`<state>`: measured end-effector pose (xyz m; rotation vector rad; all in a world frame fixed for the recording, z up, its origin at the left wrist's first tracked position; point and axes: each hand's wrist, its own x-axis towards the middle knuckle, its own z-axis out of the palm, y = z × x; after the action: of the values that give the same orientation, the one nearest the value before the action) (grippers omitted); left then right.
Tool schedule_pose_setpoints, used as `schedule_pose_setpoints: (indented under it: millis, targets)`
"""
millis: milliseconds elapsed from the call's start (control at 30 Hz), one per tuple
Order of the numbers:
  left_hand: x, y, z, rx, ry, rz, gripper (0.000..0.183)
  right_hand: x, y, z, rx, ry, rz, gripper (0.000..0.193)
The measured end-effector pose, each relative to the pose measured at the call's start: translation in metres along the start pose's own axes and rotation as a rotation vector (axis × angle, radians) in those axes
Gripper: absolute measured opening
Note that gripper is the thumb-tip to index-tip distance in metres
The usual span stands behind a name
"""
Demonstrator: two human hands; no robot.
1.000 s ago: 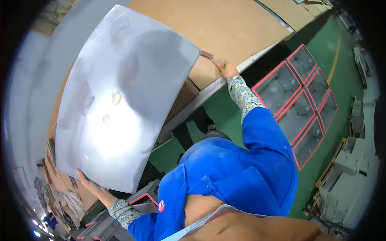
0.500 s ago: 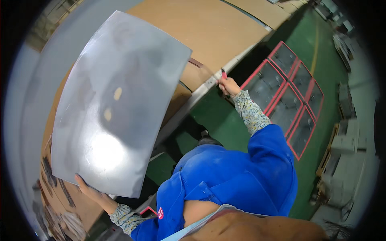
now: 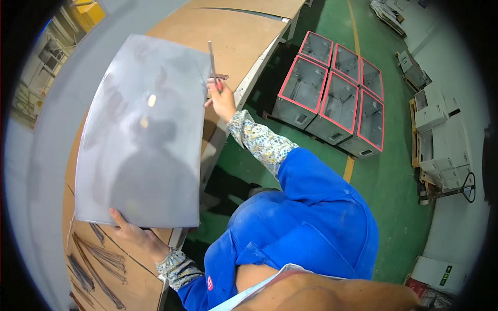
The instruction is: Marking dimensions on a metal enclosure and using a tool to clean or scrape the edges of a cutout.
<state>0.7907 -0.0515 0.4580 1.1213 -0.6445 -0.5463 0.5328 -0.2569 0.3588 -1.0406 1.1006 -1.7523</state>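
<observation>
A large grey metal panel [image 3: 140, 155] with two small pale oval spots lies in front of me over the brown-topped workbench. My left hand [image 3: 134, 234] grips its near edge, thumb on the upper face and fingers hidden beneath. By the panel's right edge, my right hand [image 3: 223, 101] is closed around a slim tool [image 3: 211, 59] with a red part at the grip; its long grey bar points away from me. The exact kind of tool cannot be made out. Beside that hand, a short brown strip [image 3: 222, 76] shows on the bench.
Bundles of thin rods or wires [image 3: 98, 259] lie on the bench [image 3: 249, 39] at the near left. Several grey metal boxes with red rims [image 3: 340, 101] stand on the green floor to the right. Farther right are stacked pale cabinets [image 3: 441, 140] and a pallet jack [image 3: 468, 187].
My right hand has moved left with the tool, from beyond the bench edge to the panel's right edge. The panel looks more upright in view, and my left hand still holds its near edge.
</observation>
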Motion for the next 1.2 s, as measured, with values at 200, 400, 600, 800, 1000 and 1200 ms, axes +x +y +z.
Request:
schedule_pose_setpoints:
  millis: [200, 400, 600, 800, 1000, 1200]
  targets:
    - [-0.01, -0.022, 0.001, 0.059, 0.055, 0.109, 0.041, 0.002, 0.014, 0.018, -0.364, -0.059, -0.091, 0.023]
    - [-0.02, -0.032, -0.002, -0.02, 0.088, 0.246, 0.038, -0.016, -0.006, 0.015, -0.284, -0.19, -0.079, 0.02]
    - [-0.013, -0.022, -0.003, -0.137, 0.024, 0.17, 0.045, -0.1, -0.074, 0.042, -0.052, -0.729, 0.106, 0.027]
    - [-0.006, -0.029, -0.015, -0.145, -0.114, 0.151, 0.052, -0.156, -0.085, 0.115, -0.286, -0.593, -0.504, 0.023]
    - [0.011, -0.001, -0.074, 0.434, -0.457, 0.006, 0.051, -0.168, -0.086, 0.138, -0.62, -0.332, -0.91, 0.026]
    - [0.123, 0.018, -0.084, 0.672, -0.22, 1.061, 0.037, -0.165, -0.08, 0.143, -0.634, -0.311, -0.948, 0.023]
